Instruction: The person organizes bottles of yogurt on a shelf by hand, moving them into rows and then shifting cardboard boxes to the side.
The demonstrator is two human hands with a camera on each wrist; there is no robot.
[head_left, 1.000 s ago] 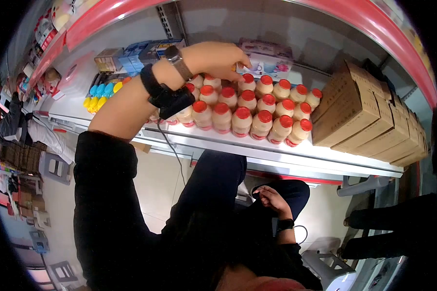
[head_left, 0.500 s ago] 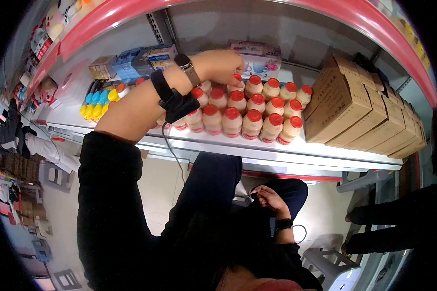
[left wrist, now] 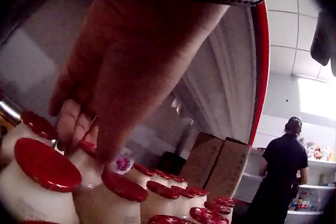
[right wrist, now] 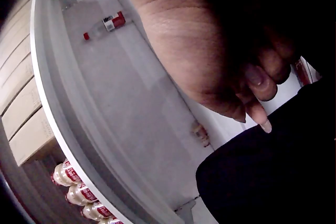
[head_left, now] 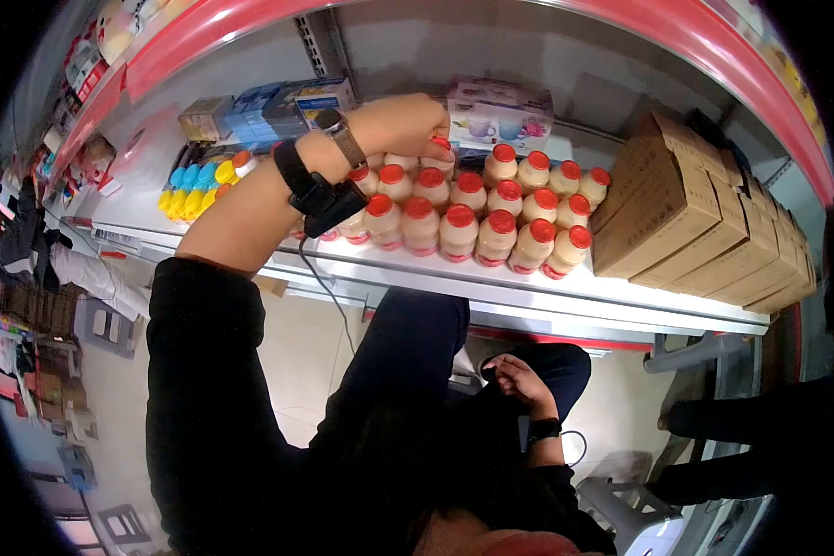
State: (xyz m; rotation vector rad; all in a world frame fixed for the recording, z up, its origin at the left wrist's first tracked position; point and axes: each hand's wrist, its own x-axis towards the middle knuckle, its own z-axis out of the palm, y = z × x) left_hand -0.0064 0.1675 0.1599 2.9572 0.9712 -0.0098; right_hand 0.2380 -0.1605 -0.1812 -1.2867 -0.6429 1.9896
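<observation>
Bottle point(head_left: 439, 166) is well behind the shelf edge point(head_left: 528, 295), beside a gap, pinched near its cap point(head_left: 441, 145) by my left hand point(head_left: 415, 124), fingers curled.

Grip of the left hand point(head_left: 417, 125) hides part of the held bottle point(head_left: 439, 163); its base is out of sight behind the red-capped bottles point(head_left: 497, 233). Forearm point(head_left: 241, 208) covers whatever sits directly behind it, left of the red-capped bottles. Print on the brown cartons point(head_left: 663, 208), right of the red-capped bottles, too small to read. Right wrist view: right hand point(right wrist: 194, 50) cut off at top edge, part lost in shadow; lying bottle's label point(right wrist: 114, 21) blurred.
</observation>
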